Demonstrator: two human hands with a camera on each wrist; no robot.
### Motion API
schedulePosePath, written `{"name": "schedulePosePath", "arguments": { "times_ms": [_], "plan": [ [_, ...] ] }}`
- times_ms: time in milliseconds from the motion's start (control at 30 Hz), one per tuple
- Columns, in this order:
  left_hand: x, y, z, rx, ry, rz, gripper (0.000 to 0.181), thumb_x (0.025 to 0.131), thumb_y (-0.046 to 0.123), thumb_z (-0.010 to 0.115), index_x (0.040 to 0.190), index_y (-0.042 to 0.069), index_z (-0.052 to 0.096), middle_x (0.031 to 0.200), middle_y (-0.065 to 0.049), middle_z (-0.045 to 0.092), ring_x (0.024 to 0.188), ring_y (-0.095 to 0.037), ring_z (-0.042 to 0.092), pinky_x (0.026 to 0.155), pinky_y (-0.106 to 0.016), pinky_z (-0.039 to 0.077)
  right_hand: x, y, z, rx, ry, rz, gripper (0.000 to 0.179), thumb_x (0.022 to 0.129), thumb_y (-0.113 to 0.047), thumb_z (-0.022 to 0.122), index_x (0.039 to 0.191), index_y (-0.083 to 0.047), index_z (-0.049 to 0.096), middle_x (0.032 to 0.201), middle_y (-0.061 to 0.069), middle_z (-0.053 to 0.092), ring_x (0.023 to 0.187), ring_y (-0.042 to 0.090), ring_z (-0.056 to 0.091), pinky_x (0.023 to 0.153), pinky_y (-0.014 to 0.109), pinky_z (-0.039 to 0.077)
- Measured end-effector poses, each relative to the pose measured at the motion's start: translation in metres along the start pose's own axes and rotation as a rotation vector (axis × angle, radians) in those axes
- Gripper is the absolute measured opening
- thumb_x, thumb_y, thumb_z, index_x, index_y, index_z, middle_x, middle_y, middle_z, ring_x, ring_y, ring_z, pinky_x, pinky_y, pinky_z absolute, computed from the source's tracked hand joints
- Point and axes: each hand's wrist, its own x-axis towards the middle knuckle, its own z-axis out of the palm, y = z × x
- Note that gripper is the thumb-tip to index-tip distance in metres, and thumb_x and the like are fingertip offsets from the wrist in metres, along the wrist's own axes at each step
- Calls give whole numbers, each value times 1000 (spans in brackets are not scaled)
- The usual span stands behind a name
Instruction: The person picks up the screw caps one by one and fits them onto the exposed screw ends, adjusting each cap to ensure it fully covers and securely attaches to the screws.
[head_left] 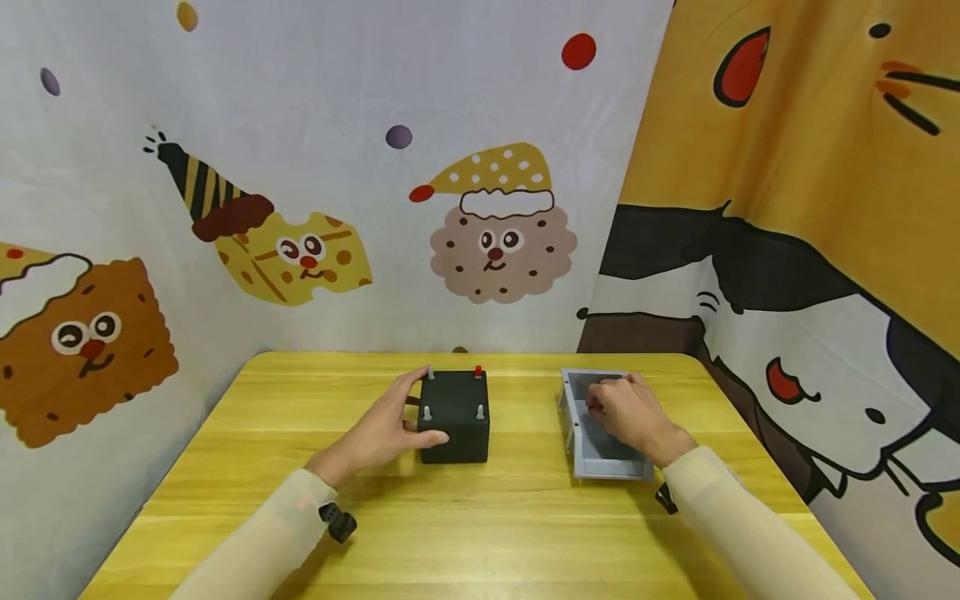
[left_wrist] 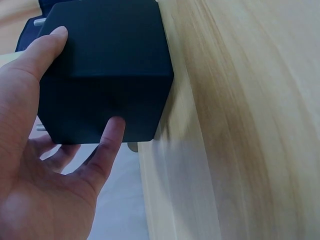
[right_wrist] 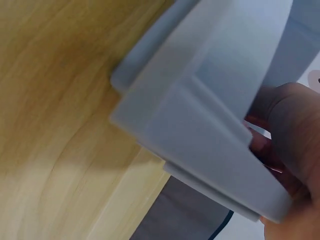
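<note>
Curtain behind, wooden table beneath. Left hand grips black box, pegs upward, left of open gray bin. Right hand grips and partly hides bin, long axis near-to-far.

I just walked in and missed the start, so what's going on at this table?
Someone is working bare-handed at a wooden table. The left hand grips a black box, which has four pegs at its top corners, one of them red. The right hand is in an open gray bin, though whether it holds anything cannot be made out. The box and bin stand apart.
</note>
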Motion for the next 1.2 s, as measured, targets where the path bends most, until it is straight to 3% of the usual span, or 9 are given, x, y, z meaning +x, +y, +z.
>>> {"name": "schedulePosePath", "arguments": {
  "times_ms": [133,333,533,800,1200],
  "plan": [
    [-2,-1,1,-11,0,-8,120,99,48,96,187,27,19,193,-12,22,124,-26,82,98,-35,72,-4,-1,-3,28,45,-15,20,92,-7,98,91,-19,82,84,-7,81,74,12,73,87,54,57],
    [-3,0,0,8,-6,-12,123,99,49,96,188,22,16,194,-14,21,126,-28,80,100,-36,71,-8,-4,-3,65,79,-37,16,91,-7,96,94,-18,85,86,-7,81,73,10,75,76,43,60],
    [-1,1,-2,34,-12,-7,125,100,52,94,189,28,10,194,-15,19,126,-27,80,99,-34,71,-9,-8,-10,128,115,-5,9,94,-7,95,98,-14,89,88,-3,84,74,9,74,73,38,61],
    [2,2,-3,36,-26,3,122,100,54,94,189,28,14,194,-14,19,117,-23,83,100,-38,71,-10,-18,-22,179,182,49,9,97,-8,95,103,-13,91,95,-2,88,73,4,73,66,27,62],
    [-2,2,-3,24,-15,3,121,99,51,95,188,28,16,194,-14,20,116,-23,82,100,-37,71,-5,-33,-39,198,262,27,8,98,-9,94,102,-14,89,94,0,86,73,10,77,74,40,63]
  ]
}}
